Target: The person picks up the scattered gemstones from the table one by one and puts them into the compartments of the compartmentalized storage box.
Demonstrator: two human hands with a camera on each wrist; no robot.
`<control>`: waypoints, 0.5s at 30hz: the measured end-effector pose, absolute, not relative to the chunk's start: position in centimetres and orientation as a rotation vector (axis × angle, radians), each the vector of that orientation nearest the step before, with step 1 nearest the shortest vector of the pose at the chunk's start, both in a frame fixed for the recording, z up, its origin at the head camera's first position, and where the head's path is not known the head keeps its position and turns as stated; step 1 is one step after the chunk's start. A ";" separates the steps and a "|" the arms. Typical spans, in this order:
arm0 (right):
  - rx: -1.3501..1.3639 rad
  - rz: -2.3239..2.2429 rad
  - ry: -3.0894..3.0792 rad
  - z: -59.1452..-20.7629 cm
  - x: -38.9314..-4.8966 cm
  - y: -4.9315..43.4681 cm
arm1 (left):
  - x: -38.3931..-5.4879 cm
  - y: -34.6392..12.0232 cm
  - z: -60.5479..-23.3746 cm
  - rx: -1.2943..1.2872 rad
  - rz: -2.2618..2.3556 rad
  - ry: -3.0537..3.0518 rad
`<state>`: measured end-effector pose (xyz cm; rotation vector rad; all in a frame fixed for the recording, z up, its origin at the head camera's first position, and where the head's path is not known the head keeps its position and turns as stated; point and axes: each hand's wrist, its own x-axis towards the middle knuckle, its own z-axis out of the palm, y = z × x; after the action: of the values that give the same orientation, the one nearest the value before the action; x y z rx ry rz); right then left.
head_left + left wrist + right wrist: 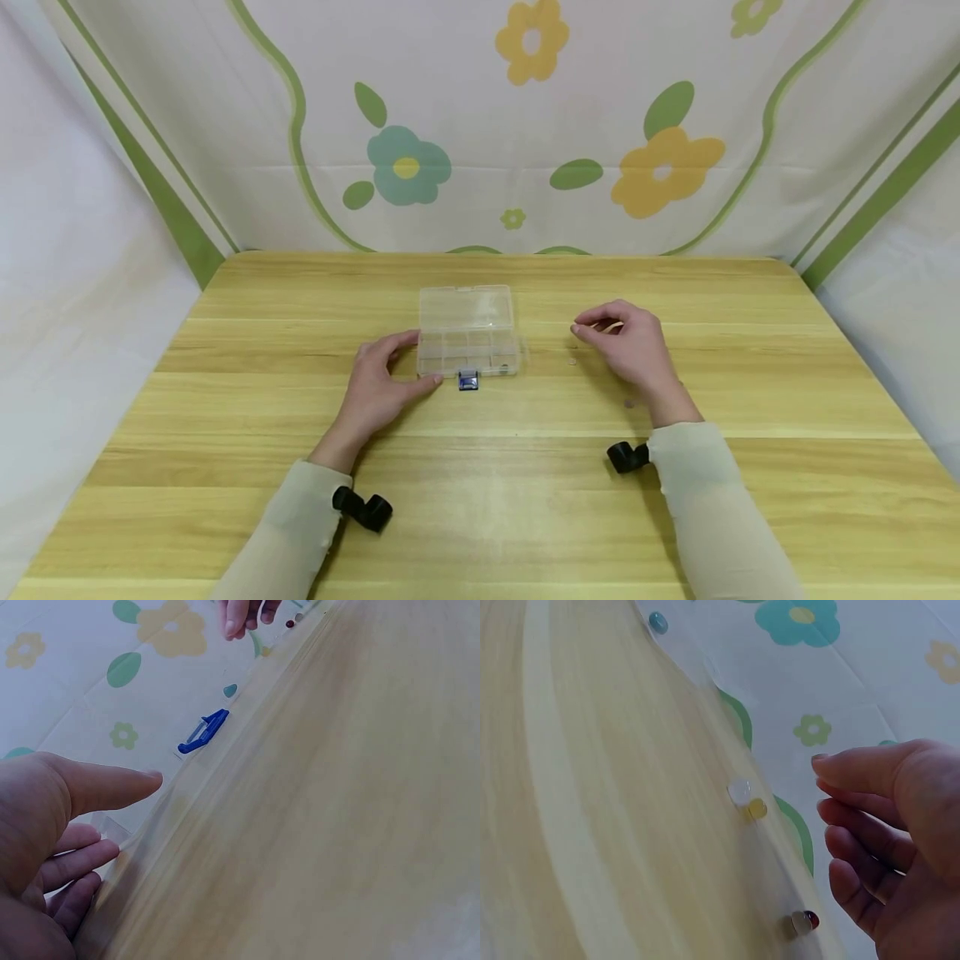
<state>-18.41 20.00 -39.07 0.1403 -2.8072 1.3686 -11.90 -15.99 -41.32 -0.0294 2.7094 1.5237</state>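
Observation:
A clear plastic compartment box [467, 342] stands on the table with its lid raised at the back and a blue latch [468, 381] at its front. My left hand [375, 385] holds the box's left end, thumb at the front edge and fingers along the side. Inside the front right compartment lies a teal bead [504, 368]. To the box's right, my right hand [628, 343] hovers above the table, fingers loosely bent; nothing shows between thumb and fingertips. Below it lie a clear bead [739, 790], a yellow bead [757, 808], a greyish bead [801, 923] and a dark red bead [814, 920].
The wooden table [495, 508] ends at a flower-printed cloth [480, 125] hanging behind it. White cloth also hangs at both sides. Each sleeve carries a small black wrist camera, one on the left [363, 508] and one on the right [627, 457].

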 end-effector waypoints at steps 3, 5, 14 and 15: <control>0.157 1.317 -2.851 -39.2 -18.5 20.4 | -12.0 -16.0 -41.4 -0.031 1.530 2.712; 0.159 1.285 -2.867 -39.2 -18.5 20.5 | -12.0 -16.0 -41.5 -0.032 1.527 2.718; 0.234 1.183 -2.918 -39.8 -18.8 20.8 | -11.9 -16.0 -41.3 -0.045 1.525 2.708; 0.243 1.182 -2.926 -39.8 -18.8 20.8 | -11.9 -16.0 -41.3 -0.050 1.525 2.706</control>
<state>-18.85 20.85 -39.84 0.2427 -2.9259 1.1820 -11.92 -15.97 -41.34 -0.0496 2.7062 1.5248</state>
